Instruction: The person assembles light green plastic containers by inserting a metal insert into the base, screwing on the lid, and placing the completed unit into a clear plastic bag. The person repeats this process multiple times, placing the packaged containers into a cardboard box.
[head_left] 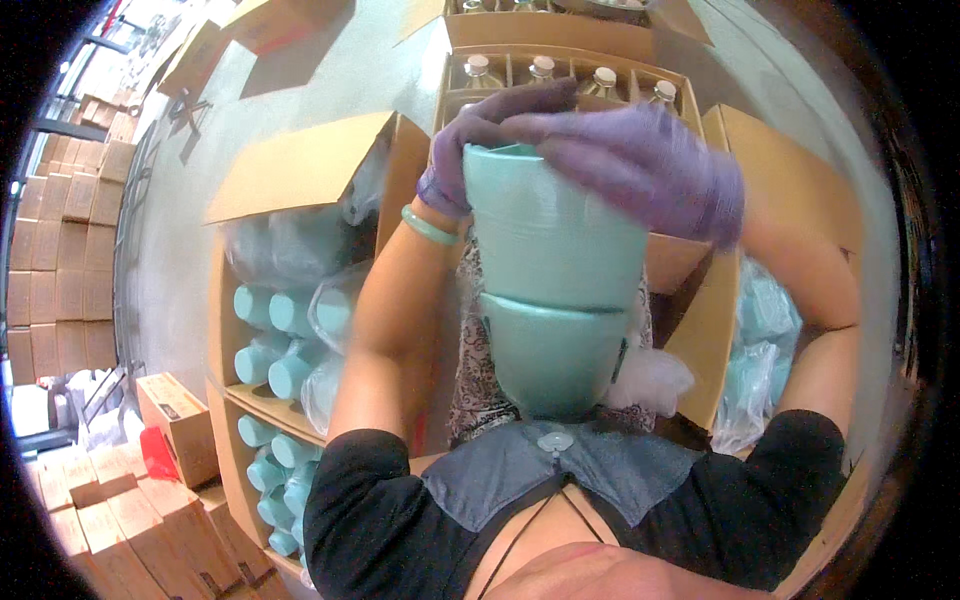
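I hold a stack of teal pots [553, 270] close against my chest, one nested in the other, the upper rim up near my hands and the lower pot's base just above my collar. There is little room around the stack: my forearms flank it on both sides and the cartons crowd in right behind it.

My left hand [478, 140], in a purple glove, curls around the left side of the top pot's rim, fingers closed on it. A pale green bangle [428, 226] sits on that wrist. My right hand [640, 160], gloved the same, lies flat and spread across the top of the upper pot, palm down, fingers reaching left toward the other hand; it presses on the rim rather than gripping around it.

Past the stack, an open carton of bottles [560, 85] with pale caps stands near the top edge of the view, its flaps folded outward. To my left is a big open cardboard box [290, 170] with teal bottles [270, 340] lying in rows, some wrapped in clear plastic. To my right, more plastic-wrapped teal items [765, 320] fill another carton. The bare grey floor [330, 70] shows at upper left, the only open room, with small brown boxes [178, 425] stacked toward the lower left corner.
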